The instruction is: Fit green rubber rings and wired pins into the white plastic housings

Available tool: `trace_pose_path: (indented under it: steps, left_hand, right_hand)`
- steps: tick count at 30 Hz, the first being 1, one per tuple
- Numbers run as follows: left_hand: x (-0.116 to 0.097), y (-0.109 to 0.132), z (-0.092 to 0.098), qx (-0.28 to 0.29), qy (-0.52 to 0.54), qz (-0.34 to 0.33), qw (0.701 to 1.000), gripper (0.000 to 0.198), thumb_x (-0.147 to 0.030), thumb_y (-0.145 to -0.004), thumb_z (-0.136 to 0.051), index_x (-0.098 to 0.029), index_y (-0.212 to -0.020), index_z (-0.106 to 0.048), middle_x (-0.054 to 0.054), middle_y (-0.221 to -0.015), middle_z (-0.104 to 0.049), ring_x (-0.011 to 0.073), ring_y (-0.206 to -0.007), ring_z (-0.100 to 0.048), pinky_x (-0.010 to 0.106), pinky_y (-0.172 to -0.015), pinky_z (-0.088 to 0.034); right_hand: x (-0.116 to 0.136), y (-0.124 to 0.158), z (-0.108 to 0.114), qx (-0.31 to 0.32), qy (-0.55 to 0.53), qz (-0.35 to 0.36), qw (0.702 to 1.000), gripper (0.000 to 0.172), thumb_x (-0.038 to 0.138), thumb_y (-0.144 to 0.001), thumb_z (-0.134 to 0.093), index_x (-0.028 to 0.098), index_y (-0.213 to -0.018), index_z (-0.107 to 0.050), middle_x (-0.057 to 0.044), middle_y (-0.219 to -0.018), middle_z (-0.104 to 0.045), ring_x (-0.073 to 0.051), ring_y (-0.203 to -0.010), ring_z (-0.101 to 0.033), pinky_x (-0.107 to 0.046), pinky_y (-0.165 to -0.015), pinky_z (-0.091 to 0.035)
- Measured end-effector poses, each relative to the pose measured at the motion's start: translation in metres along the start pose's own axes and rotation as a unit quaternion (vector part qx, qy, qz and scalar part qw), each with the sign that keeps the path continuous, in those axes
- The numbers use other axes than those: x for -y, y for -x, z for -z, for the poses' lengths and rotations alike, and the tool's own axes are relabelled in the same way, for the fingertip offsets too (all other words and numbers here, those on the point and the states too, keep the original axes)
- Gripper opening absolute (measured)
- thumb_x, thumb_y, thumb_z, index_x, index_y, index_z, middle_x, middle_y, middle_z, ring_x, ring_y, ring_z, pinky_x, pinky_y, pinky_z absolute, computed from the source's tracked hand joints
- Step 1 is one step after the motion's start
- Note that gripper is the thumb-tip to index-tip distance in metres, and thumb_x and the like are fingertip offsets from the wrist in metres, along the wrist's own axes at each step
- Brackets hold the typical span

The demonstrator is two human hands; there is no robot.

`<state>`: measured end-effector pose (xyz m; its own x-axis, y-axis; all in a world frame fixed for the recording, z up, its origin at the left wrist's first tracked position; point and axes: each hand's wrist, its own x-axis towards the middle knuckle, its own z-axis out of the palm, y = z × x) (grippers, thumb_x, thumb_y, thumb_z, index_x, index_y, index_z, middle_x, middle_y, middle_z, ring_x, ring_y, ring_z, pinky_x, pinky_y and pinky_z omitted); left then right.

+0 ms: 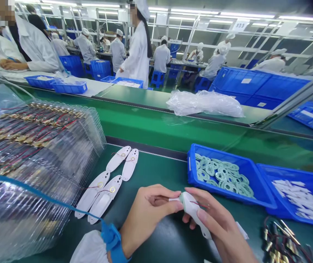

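Observation:
My right hand [219, 218] grips a white plastic casing [192, 209], long and tilted, with a thin dark red wire at its side. Against the casing's upper left end sits a pale green ring [182, 200], which my left hand [151, 207] pinches between thumb and fingertips; a bit of white shows between those fingers too. A blue strap [114, 241] with a cord circles my left wrist. Left of my hands lie several white oval casings [101, 202], with small gold discs and thin wires on them.
Clear trays [71, 157] of wired parts are stacked at left. Right stand a blue bin [192, 171] of green rings and another blue bin [266, 171] of white pieces. Wired metal parts [279, 241] lie front right. Beyond the green belt [145, 124] lies plastic wrap [204, 103]; people work behind.

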<state>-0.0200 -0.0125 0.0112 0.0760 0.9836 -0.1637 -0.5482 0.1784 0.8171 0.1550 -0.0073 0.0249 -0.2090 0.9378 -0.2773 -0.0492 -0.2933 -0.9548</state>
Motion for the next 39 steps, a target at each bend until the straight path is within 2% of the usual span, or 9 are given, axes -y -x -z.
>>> trace_pose_path:
  steps: [4, 9, 13, 16, 19, 24, 32, 35, 39]
  left_hand:
    - [0.006, 0.003, -0.002, 0.013, 0.024, -0.019, 0.999, 0.015, -0.022, -0.069, -0.092, -0.023, -0.082, -0.086, 0.001, -0.083, -0.076, 0.0108, -0.068, -0.073, 0.019, -0.065, -0.057]
    - [0.001, 0.005, -0.003, 0.036, 0.023, -0.027, 0.999, 0.011, -0.022, -0.074, -0.089, -0.025, -0.084, -0.086, 0.002, -0.087, -0.076, 0.0081, -0.067, -0.071, 0.017, -0.066, -0.058]
    - [-0.002, 0.005, -0.003, 0.031, 0.008, -0.037, 0.999, 0.010, -0.020, -0.076, -0.087, -0.027, -0.084, -0.086, 0.002, -0.087, -0.077, 0.0106, -0.077, -0.074, 0.017, -0.072, -0.059]
    - [-0.002, 0.007, -0.003, 0.023, -0.007, -0.039, 0.999, 0.012, -0.017, -0.076, -0.086, -0.028, -0.083, -0.086, 0.002, -0.086, -0.076, 0.0107, -0.078, -0.074, 0.017, -0.073, -0.058]
    - [-0.001, 0.008, -0.007, 0.008, -0.015, -0.042, 0.999, 0.013, -0.014, -0.075, -0.085, -0.026, -0.079, -0.086, 0.000, -0.079, -0.072, 0.0085, -0.069, -0.071, 0.017, -0.068, -0.058]
    - [-0.005, 0.010, -0.013, -0.029, -0.061, -0.017, 0.998, 0.005, -0.014, -0.073, -0.081, -0.018, -0.073, -0.083, 0.000, -0.074, -0.066, 0.0085, -0.061, -0.066, 0.019, -0.062, -0.055]
    - [-0.010, 0.011, -0.013, -0.037, -0.143, 0.032, 0.989, 0.013, -0.024, -0.080, -0.076, -0.014, -0.071, -0.074, 0.003, -0.078, -0.066, 0.0123, -0.066, -0.064, 0.024, -0.065, -0.052]
    - [-0.014, 0.009, -0.010, -0.004, -0.099, 0.085, 0.991, 0.017, -0.028, -0.077, -0.080, -0.013, -0.080, -0.072, 0.001, -0.071, -0.066, 0.0126, -0.063, -0.064, 0.025, -0.065, -0.053]
    - [-0.022, 0.007, -0.001, 0.110, -0.039, 0.098, 0.988, 0.024, -0.034, -0.082, -0.076, -0.018, -0.100, -0.080, -0.001, -0.084, -0.057, 0.0071, -0.057, -0.062, 0.021, -0.056, -0.051]
  right_hand:
    - [-0.003, 0.002, 0.003, -0.036, 0.006, 0.005, 0.999, 0.036, 0.053, -0.076, -0.083, 0.027, -0.101, -0.080, -0.004, -0.090, -0.076, -0.018, -0.073, -0.066, -0.025, -0.070, -0.056]
    - [-0.013, 0.003, 0.015, -0.020, 0.104, 0.129, 0.986, 0.024, 0.042, -0.085, -0.078, 0.034, -0.108, -0.081, -0.005, -0.105, -0.074, -0.015, -0.067, -0.067, -0.024, -0.063, -0.058]
    - [-0.016, 0.007, 0.017, -0.030, 0.216, 0.221, 0.951, 0.020, 0.037, -0.088, -0.076, 0.036, -0.107, -0.081, -0.007, -0.109, -0.074, -0.023, -0.090, -0.072, -0.026, -0.073, -0.060]
    - [-0.017, 0.009, 0.011, -0.068, 0.204, 0.246, 0.945, 0.017, 0.040, -0.088, -0.075, 0.036, -0.103, -0.082, -0.007, -0.106, -0.076, -0.026, -0.095, -0.072, -0.031, -0.080, -0.060]
    - [-0.021, 0.008, 0.008, -0.077, 0.145, 0.228, 0.960, 0.017, 0.041, -0.088, -0.075, 0.036, -0.102, -0.083, -0.008, -0.103, -0.077, -0.026, -0.091, -0.072, -0.033, -0.076, -0.061]
    - [-0.027, 0.004, 0.011, -0.035, 0.072, 0.136, 0.987, 0.015, 0.041, -0.088, -0.075, 0.034, -0.098, -0.084, -0.010, -0.106, -0.073, -0.021, -0.076, -0.069, -0.021, -0.046, -0.051]
    - [-0.027, -0.001, 0.007, -0.037, 0.023, 0.057, 0.997, 0.017, 0.043, -0.084, -0.079, 0.031, -0.095, -0.085, -0.007, -0.098, -0.069, -0.009, -0.052, -0.053, -0.019, -0.040, -0.041]
    - [-0.025, -0.002, 0.008, -0.021, 0.009, 0.024, 0.999, 0.024, 0.045, -0.081, -0.081, 0.025, -0.094, -0.084, -0.006, -0.091, -0.068, -0.007, -0.045, -0.051, -0.019, -0.038, -0.039]
    - [-0.012, 0.004, 0.002, 0.012, -0.084, -0.040, 0.996, 0.051, 0.058, -0.078, -0.078, 0.032, -0.122, -0.070, -0.005, -0.094, -0.070, -0.004, -0.039, -0.043, -0.016, -0.037, -0.030]
